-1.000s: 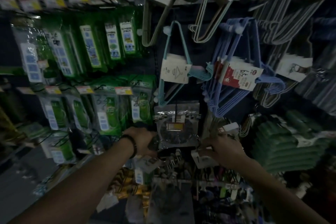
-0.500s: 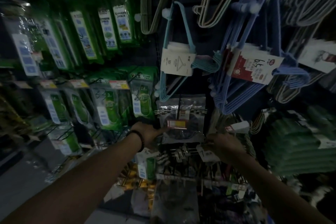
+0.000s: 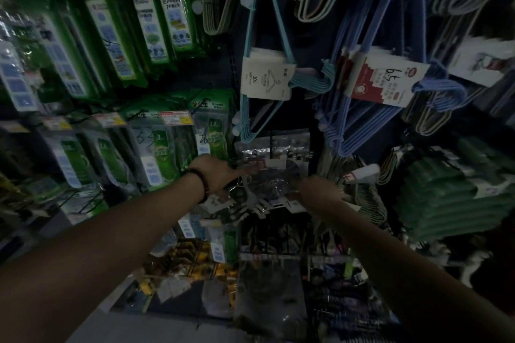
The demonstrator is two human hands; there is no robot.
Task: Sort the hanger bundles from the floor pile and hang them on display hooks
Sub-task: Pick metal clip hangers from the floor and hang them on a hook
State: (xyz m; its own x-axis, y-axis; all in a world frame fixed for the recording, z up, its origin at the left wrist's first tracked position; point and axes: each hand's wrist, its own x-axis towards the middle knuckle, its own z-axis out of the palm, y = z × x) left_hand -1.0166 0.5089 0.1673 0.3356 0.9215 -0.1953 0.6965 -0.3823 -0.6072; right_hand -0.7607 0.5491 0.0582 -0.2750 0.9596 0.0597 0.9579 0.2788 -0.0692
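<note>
A clear plastic packet point(image 3: 274, 156) with a small price tag hangs on a display hook in the middle of the dim rack. My left hand point(image 3: 217, 172), with a dark bracelet on the wrist, holds the packet's left edge, its fingers stretched across the front. My right hand point(image 3: 320, 189) is at the packet's lower right corner, beside a pale hanger bundle point(image 3: 365, 200); its grip is lost in the dark. Above hang a light blue hanger bundle point(image 3: 266, 78) and a darker blue hanger bundle point(image 3: 384, 78), each with a paper label.
Green packets point(image 3: 156, 153) fill the hooks on the left. A stack of green hangers point(image 3: 446, 198) sits at the right, with pale hanger bundles above. Small goods crowd the lower hooks point(image 3: 267, 234), with grey floor point(image 3: 167, 326) below.
The view has tilted down and drawn closer to the rack. Both hands have stayed on either side of the clear packet, and my left fingers now reach further across it.
</note>
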